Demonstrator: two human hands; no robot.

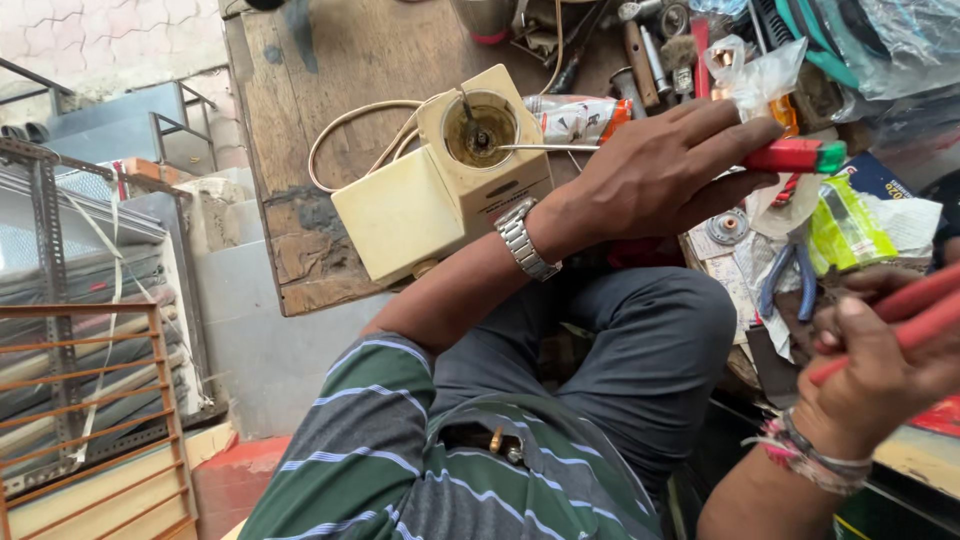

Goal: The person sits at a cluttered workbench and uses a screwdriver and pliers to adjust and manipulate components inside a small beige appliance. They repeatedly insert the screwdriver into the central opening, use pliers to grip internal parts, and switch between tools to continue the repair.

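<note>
From the head view, the left hand (pixel 665 165) is closing around the red handle of a screwdriver (pixel 790 156), and its thin metal shaft is reaching toward nine o'clock into the round top opening of a cream appliance base (pixel 440 190). That base is sitting on the worn wooden bench (pixel 300 110), at about twelve o'clock from the person's knee, with its pale cord (pixel 345 130) looping off toward ten o'clock. The right hand (pixel 880 370), at four o'clock in the frame, is gripping a pair of red-handled pliers (pixel 905 320); the working end is running out of view. A second pair of blue-handled pliers (pixel 790 285) is lying among papers and plastic bags just beside it. The base is looking rigid and fairly heavy, its plastic shell smooth and likely brittle with age, so it would be best steadied by its flat side walls. The screwdriver is stiff and light, best held at the handle.
</note>
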